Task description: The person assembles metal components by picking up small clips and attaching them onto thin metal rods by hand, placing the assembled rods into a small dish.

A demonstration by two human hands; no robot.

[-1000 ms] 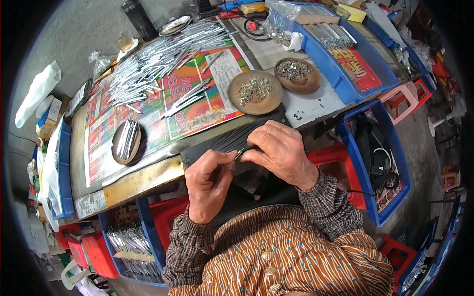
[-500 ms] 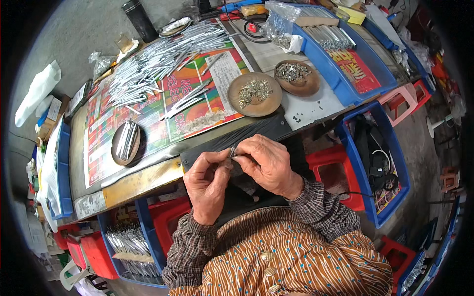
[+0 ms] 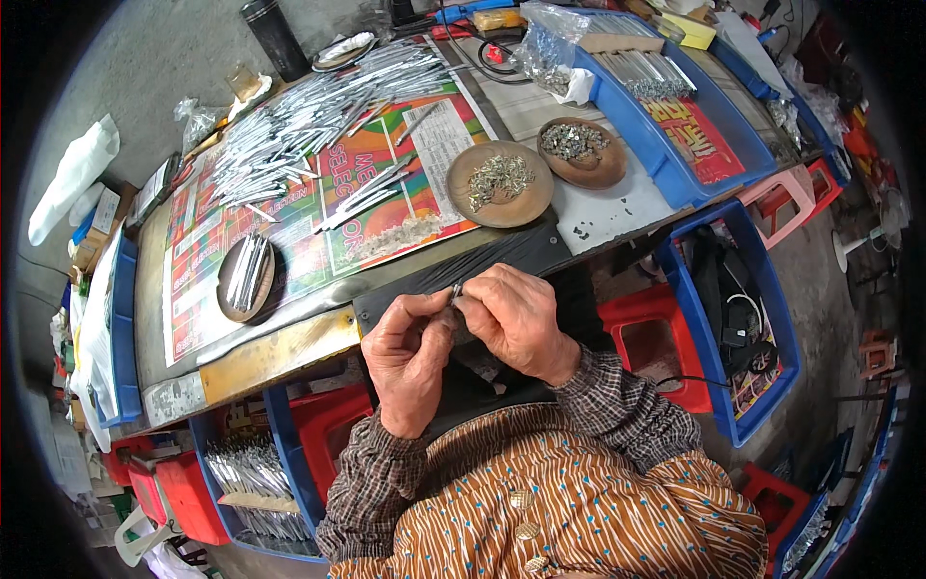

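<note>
My left hand [image 3: 410, 357] and my right hand [image 3: 516, 320] meet at the fingertips in front of the table edge. Between them is a small metal rod [image 3: 456, 291], its tip just showing; most of it is hidden by the fingers. Both hands are closed on it in a pinch. Beyond them stands a wooden bowl [image 3: 526, 207] of small brass-coloured pieces. Beside it, a second wooden bowl [image 3: 603, 176] has small dark grey metal pieces. At the left, an oval dish [image 3: 228, 272] carries several silver rods [image 3: 250, 270].
A large pile of silver rods [image 3: 289, 135] covers the back of the colourful printed sheet [image 3: 207, 314]. Blue trays [image 3: 738, 145] stand at the right, one with bundled rods. Under the table are a red stool [image 3: 675, 299] and a blue crate [image 3: 299, 473] of rods.
My right hand has shifted slightly left and its fingers have closed further around the small rod. My left hand has barely moved.
</note>
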